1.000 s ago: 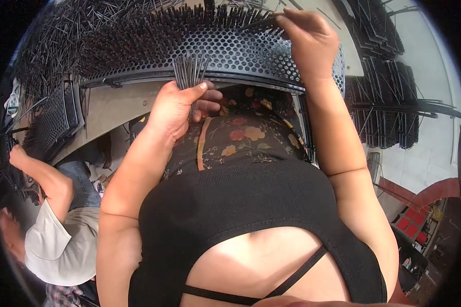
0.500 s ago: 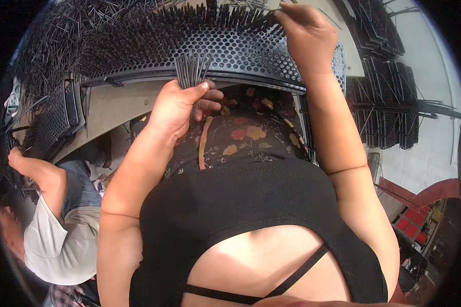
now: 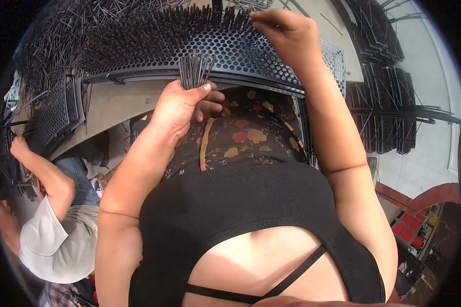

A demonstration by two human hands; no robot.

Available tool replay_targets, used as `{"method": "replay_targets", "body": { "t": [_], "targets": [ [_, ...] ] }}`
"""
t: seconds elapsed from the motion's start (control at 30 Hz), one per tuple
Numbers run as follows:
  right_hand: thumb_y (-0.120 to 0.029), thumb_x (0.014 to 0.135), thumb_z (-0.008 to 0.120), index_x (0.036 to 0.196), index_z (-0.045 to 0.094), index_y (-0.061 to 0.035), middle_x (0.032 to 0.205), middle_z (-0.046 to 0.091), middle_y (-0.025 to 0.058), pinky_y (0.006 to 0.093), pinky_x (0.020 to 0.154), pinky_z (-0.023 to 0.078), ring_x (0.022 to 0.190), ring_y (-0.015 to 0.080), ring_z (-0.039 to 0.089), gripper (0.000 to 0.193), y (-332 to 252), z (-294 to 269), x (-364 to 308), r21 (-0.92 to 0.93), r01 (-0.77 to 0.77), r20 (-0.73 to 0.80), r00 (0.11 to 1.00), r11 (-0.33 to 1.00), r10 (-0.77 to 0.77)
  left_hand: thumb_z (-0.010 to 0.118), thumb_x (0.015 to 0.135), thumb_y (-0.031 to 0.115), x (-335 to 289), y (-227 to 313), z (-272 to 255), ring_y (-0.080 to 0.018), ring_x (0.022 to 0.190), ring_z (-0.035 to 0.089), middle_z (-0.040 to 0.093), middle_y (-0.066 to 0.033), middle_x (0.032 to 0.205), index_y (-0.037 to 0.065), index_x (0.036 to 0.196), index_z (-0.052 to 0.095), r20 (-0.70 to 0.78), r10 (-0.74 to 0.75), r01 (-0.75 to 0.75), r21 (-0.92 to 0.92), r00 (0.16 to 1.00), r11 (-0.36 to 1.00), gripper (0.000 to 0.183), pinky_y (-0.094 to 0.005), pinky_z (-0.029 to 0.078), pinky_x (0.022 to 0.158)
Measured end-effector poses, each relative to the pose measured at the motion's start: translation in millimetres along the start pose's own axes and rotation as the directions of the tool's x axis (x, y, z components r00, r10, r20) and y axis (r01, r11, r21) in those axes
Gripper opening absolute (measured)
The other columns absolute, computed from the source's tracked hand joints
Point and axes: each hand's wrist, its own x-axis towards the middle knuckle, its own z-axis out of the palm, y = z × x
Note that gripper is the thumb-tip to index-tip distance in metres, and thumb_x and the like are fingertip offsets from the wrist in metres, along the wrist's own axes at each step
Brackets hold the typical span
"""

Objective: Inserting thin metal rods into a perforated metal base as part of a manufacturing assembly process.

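Note:
A bundle of thin dark rods (image 3: 193,70) stands upright in my left hand (image 3: 176,105), the thumb pressed across it and the other fingers curled behind. Just beyond lies a long black perforated rack (image 3: 235,59) with rows of round holes. Dark rods (image 3: 138,43) stand packed in its left and far parts, while holes show bare toward the near right. My right hand (image 3: 292,36) reaches over the rack's right half. Its thumb and fingertips are pinched together beside the far row of standing rods; whatever is between them is too small to make out.
Loose rods (image 3: 51,46) are heaped at the far left. Another perforated rack (image 3: 61,110) stands left, near a co-worker's bent arm (image 3: 51,174). Racks packed with dark rods (image 3: 384,107) hang at the right. The pale table (image 3: 123,102) runs beneath the long rack.
My right hand has moved left and a little nearer along the far row of rods. The left hand with its bundle is almost unmoved. The co-worker's arm has shifted slightly right.

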Motion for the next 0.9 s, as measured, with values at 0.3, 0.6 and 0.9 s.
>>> {"method": "replay_targets", "body": {
  "t": [0.3,0.6,0.9],
  "targets": [
    [-0.011,0.08,0.07,0.092,0.071,-0.0047,0.088,0.069,0.0141,0.0362,0.072,0.053,0.082,0.0308,0.067,0.014,-4,1,14,-0.064,0.001,-0.014,1.0,0.998,-0.002,0.058,0.092,0.013,-1,0,4,-0.0171,0.069,0.067,0.069,-0.015,0.09,-0.001,0.101,0.058,-0.014,0.004,-0.005,-0.005,1.0,1.0,0.016,-0.0215,0.041,0.048],
    [-0.009,0.079,0.071,0.092,0.07,-0.0041,0.086,0.069,0.0147,0.036,0.071,0.053,0.081,0.0309,0.068,0.014,-1,0,13,-0.015,-0.028,-0.006,1.0,0.999,0.028,0.06,0.092,0.015,-1,1,4,-0.0165,0.07,0.067,0.069,-0.0144,0.09,0.001,0.1,0.059,-0.023,-0.007,0.007,-0.001,1.0,1.0,0.016,-0.0213,0.041,0.048],
    [-0.009,0.079,0.071,0.092,0.07,-0.0022,0.087,0.07,0.015,0.0344,0.072,0.054,0.082,0.0297,0.069,0.014,-1,-4,3,0.015,-0.071,-0.118,0.99,0.997,0.072,0.06,0.091,0.015,0,-1,5,-0.0163,0.071,0.067,0.069,-0.0141,0.09,0.001,0.099,0.059,-0.026,-0.006,0.005,-0.01,1.0,1.0,0.016,-0.0208,0.041,0.049]
  ]
}}
